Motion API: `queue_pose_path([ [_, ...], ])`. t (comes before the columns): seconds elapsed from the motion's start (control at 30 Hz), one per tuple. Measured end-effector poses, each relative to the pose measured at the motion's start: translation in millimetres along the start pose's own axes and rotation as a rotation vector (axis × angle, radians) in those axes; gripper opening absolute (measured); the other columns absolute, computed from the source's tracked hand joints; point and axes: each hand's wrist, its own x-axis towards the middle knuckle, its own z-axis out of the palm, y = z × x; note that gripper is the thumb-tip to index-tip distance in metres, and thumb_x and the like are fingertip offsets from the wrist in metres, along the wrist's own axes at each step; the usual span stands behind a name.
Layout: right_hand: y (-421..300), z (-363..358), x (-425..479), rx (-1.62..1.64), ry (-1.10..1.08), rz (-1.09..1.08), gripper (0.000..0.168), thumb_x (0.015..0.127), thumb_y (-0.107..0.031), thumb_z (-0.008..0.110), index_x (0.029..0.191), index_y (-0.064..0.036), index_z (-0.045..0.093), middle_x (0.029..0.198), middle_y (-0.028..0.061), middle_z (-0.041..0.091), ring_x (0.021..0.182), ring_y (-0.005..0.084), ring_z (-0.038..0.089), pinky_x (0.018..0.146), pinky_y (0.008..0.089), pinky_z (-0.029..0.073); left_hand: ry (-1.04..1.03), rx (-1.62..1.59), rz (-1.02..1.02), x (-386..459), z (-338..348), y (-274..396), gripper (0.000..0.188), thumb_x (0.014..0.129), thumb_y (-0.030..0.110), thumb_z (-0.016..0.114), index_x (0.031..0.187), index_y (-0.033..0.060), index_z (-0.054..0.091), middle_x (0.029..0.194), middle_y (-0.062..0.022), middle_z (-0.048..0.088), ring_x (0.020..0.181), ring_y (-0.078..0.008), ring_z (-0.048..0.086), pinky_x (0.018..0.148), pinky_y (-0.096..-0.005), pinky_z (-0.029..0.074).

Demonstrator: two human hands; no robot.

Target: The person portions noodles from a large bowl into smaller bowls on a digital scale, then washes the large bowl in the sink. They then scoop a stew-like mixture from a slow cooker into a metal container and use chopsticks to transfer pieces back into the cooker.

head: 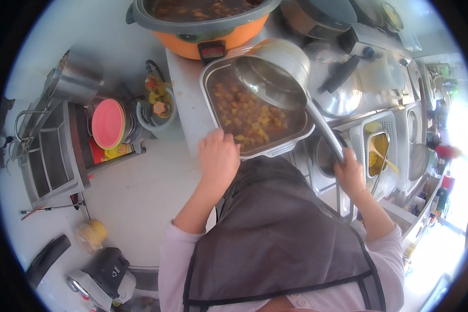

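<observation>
My right hand point(350, 173) grips the long handle of a large metal ladle point(273, 74). Its deep bowl is tipped over a rectangular metal pan point(271, 150), with the opening turned toward the pan. Inside the pan lies a brown stew point(243, 111) of diced pieces, with paler cubes near the front. At the pan's front left corner, my left hand point(219, 156) has its fingers curled over the rim. Behind the pan stands an orange cooker point(214, 37) with a grey rim, holding dark brown food.
A metal lid point(339, 93) with a black handle lies right of the pan. Further right is a white perforated basket point(390, 121) with a yellow-filled container in it. On the left are a pink basin point(108, 124), a gas cylinder point(160, 117) and a sink point(52, 156).
</observation>
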Motion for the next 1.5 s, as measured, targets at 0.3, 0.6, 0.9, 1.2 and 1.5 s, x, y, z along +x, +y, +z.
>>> queue_pose_path([
  [0.3,44,4,7,0.173,0.031,0.025,0.031,0.069,-0.006,0.055,0.097,-0.007,0.041,0.063,0.0181,0.053,0.062,0.0381,0.054,0.056,0.0424,0.042,-0.53,0.373,0.097,58,62,26,0.02,0.065,0.021,0.064,0.079,0.0076,0.064,0.088,-0.0085,0.055,0.088,-0.0219,0.05,0.073,-0.0356,0.036],
  [0.6,91,-4,28,0.249,0.021,-0.066,0.029,0.07,-0.007,0.055,0.096,-0.007,0.041,0.063,0.0179,0.053,0.06,0.0377,0.054,0.056,0.0428,0.042,-0.5,0.525,0.062,52,63,25,0.013,0.065,0.014,0.061,0.075,0.0067,0.064,0.086,-0.0083,0.056,0.087,-0.0224,0.052,0.075,-0.0343,0.037],
  [0.9,90,-21,52,0.216,-0.157,-0.145,0.028,0.072,-0.009,0.053,0.096,-0.006,0.04,0.069,0.0208,0.056,0.07,0.04,0.054,0.065,0.0459,0.042,-0.399,0.492,0.032,54,40,37,0.027,0.061,0.027,0.067,0.074,0.0047,0.064,0.082,-0.0086,0.056,0.084,-0.0232,0.053,0.072,-0.0353,0.036],
  [1.2,86,-23,52,0.157,-0.185,-0.159,0.029,0.072,-0.01,0.053,0.098,-0.006,0.041,0.069,0.0211,0.056,0.069,0.0388,0.055,0.065,0.0454,0.043,-0.587,0.574,-0.046,60,72,38,0.015,0.07,0.011,0.053,0.079,0.0079,0.065,0.091,-0.0095,0.058,0.091,-0.024,0.052,0.076,-0.0359,0.035],
  [1.5,85,-27,54,0.196,-0.275,-0.154,0.029,0.072,-0.009,0.053,0.097,-0.003,0.039,0.069,0.0232,0.055,0.07,0.0405,0.054,0.065,0.0455,0.042,-0.11,0.462,0.042,61,-15,69,0.01,0.065,0.015,0.063,0.068,0.0052,0.063,0.073,-0.0078,0.055,0.077,-0.023,0.053,0.066,-0.0344,0.037],
])
